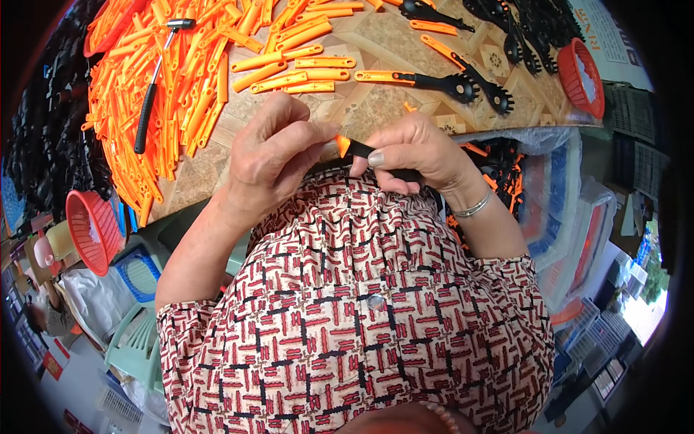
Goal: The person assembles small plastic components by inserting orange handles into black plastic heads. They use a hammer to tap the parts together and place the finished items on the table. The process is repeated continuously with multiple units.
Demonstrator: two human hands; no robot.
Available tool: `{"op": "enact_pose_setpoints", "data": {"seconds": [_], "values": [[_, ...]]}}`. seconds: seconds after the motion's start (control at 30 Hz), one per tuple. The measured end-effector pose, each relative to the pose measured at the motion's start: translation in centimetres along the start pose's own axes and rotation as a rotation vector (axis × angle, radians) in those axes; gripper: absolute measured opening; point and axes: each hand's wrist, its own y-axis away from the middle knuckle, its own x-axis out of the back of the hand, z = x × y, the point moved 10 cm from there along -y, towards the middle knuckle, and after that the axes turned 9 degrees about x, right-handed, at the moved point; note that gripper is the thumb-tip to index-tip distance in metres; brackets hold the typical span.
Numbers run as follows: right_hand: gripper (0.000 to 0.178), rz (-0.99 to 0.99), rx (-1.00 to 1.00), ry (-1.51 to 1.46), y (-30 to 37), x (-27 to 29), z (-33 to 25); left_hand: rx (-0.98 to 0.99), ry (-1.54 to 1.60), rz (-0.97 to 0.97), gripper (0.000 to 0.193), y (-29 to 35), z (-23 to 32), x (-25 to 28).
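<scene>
Close in front of my body, both hands meet over a black shaft [360, 149] with an orange end piece [343, 146]. My left hand [278, 148] is closed around the orange piece, most of which its fingers hide. Thumb and fingers of my right hand [419, 153] pinch the black shaft, and its far end is lost behind that hand. Just beyond, on the patterned table [347, 108], a black spaghetti server [444, 83] with an orange handle lies crosswise. Another spaghetti server [486, 85] slants beside it.
A large heap of orange handles [163, 87] covers the table's left side, with a black-gripped hammer [150, 108] on top. Black utensils [506, 29] lie at the far right. Red baskets [94, 231] stand at both table ends. Below the right edge sits a pile of black-and-orange pieces [499, 170].
</scene>
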Motion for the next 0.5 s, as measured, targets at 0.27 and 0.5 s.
{"op": "enact_pose_setpoints", "data": {"seconds": [0.27,0.5], "values": [[0.027,-0.035,0.473,1.118,0.4,-1.6,-3.3,0.203,0.012,-0.081,0.018,1.7,-3.8,-2.2],[0.026,0.266,0.549,1.740,4.8,1.5,-7.8,0.194,-0.034,0.058,0.031,-1.0,-4.7,-1.2]]}}
